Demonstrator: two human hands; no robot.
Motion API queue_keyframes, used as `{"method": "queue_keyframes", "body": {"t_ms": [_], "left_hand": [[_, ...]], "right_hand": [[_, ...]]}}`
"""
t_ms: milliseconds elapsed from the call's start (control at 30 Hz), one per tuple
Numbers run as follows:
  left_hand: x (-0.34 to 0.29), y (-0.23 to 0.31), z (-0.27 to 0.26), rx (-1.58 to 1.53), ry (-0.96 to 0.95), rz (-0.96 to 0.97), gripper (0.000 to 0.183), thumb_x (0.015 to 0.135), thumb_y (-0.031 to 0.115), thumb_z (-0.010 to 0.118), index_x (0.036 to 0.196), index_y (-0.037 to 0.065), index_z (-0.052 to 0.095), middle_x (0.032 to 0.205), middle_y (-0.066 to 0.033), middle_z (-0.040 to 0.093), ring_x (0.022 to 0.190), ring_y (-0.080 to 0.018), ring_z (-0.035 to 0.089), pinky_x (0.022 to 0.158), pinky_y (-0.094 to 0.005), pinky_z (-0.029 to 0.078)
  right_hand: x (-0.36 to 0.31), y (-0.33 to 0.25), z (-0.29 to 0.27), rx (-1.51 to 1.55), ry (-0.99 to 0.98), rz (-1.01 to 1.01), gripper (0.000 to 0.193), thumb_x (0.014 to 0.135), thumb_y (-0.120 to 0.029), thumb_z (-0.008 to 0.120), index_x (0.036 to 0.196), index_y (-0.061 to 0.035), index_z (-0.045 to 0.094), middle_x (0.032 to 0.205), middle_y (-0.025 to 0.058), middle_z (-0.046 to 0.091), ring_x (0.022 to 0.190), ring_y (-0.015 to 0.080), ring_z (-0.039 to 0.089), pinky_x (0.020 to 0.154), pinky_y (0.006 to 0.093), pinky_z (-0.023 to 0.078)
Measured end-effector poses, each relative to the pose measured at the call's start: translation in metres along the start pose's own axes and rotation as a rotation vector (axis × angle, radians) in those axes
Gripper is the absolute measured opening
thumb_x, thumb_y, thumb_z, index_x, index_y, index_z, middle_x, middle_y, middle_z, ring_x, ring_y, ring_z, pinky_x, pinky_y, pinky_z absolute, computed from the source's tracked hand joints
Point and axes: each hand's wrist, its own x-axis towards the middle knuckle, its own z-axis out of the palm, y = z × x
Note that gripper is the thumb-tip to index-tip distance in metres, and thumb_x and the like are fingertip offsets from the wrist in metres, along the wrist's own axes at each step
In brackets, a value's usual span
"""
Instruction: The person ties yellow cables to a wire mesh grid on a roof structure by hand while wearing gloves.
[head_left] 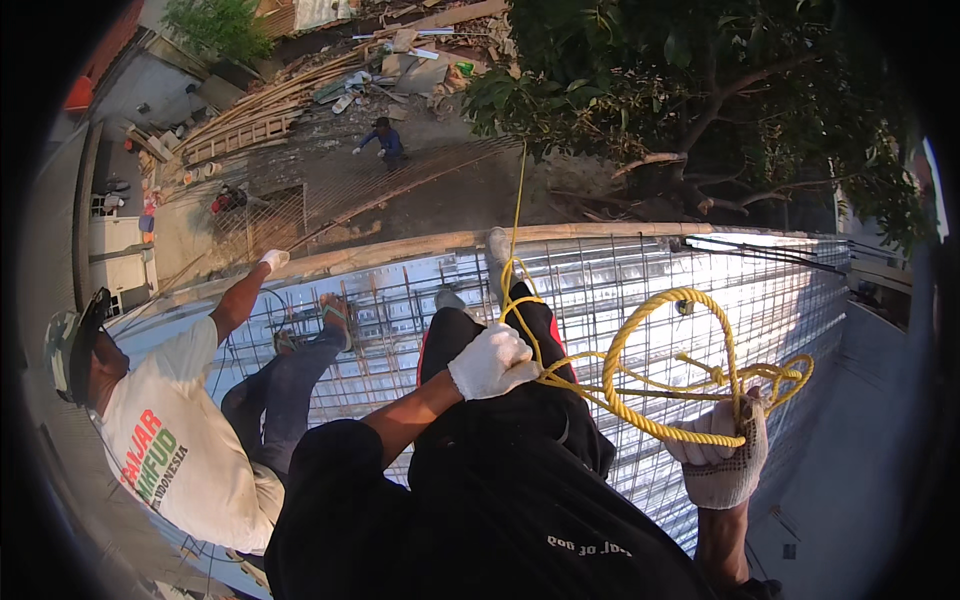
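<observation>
My left hand (495, 362), in a white glove, is closed around strands of yellow rope (679, 296) in front of my knees. From there one length of the rope runs forward over the edge and down toward the ground, looking taut. On the right, my right hand (722, 455), in a knit glove with dark dots, grips the rope where it forms a large loop. A knot (716, 375) shows in the slack between the hands. My shoes (499, 246) are at the front edge and on the bars just behind it.
A rebar grid (600, 290) covers the shiny metal decking, bordered by a wooden beam (400, 254). At left a co-worker (190, 420) rests a gloved hand on the beam. Far below, a person in blue (388, 145) stands beside a mesh panel (350, 190). Tree branches (720, 100) hang ahead right.
</observation>
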Motion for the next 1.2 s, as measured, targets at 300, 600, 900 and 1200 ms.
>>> {"method": "queue_keyframes", "body": {"t_ms": [300, 600, 900, 1200], "left_hand": [[-0.059, 0.043, 0.043, -0.723, 0.856, -1.029, 0.028, 0.103, 0.022, 0.063, 0.084, 0.002, 0.062, 0.065, -0.0055, 0.059, 0.057, -0.0163, 0.055, 0.062, -0.0359, 0.050], [-0.017, 0.148, 0.085, -1.125, 1.218, -0.753, 0.046, 0.113, 0.025, 0.045, 0.068, 0.014, 0.043, 0.050, 0.0028, 0.028, 0.045, -0.0134, 0.031, 0.064, -0.0356, 0.047], [0.093, 0.248, 0.075, -1.105, 0.959, -0.775, 0.044, 0.113, 0.020, 0.043, 0.069, 0.016, 0.038, 0.054, 0.0017, 0.035, 0.046, -0.0141, 0.031, 0.064, -0.0365, 0.042], [0.135, 0.259, 0.049, -1.254, 0.725, -0.375, 0.053, 0.116, 0.035, 0.029, 0.067, 0.019, 0.041, 0.056, 0.0015, 0.039, 0.054, -0.0133, 0.038, 0.067, -0.0395, 0.038]], "right_hand": [[0.267, 0.047, -0.114, -1.235, -0.436, 0.277, 0.039, 0.094, -0.034, 0.077, 0.116, -0.0039, 0.067, 0.096, 0.0131, 0.068, 0.090, 0.0280, 0.067, 0.088, 0.0423, 0.053], [0.334, 0.320, -0.118, -1.791, -1.061, -0.067, 0.046, 0.093, -0.048, 0.072, 0.126, -0.0168, 0.074, 0.110, 0.0197, 0.076, 0.109, 0.0424, 0.070, 0.098, 0.0480, 0.054], [0.312, 0.111, -0.154, -1.864, -0.800, -0.083, 0.039, 0.099, -0.044, 0.061, 0.104, -0.0104, 0.081, 0.096, 0.0219, 0.076, 0.097, 0.0436, 0.072, 0.088, 0.0511, 0.056], [0.271, 0.020, -0.190, -1.245, -0.286, -0.075, 0.053, 0.108, -0.041, 0.057, 0.090, 0.0067, 0.073, 0.071, 0.0281, 0.066, 0.071, 0.0303, 0.072, 0.069, 0.0438, 0.053]]}}
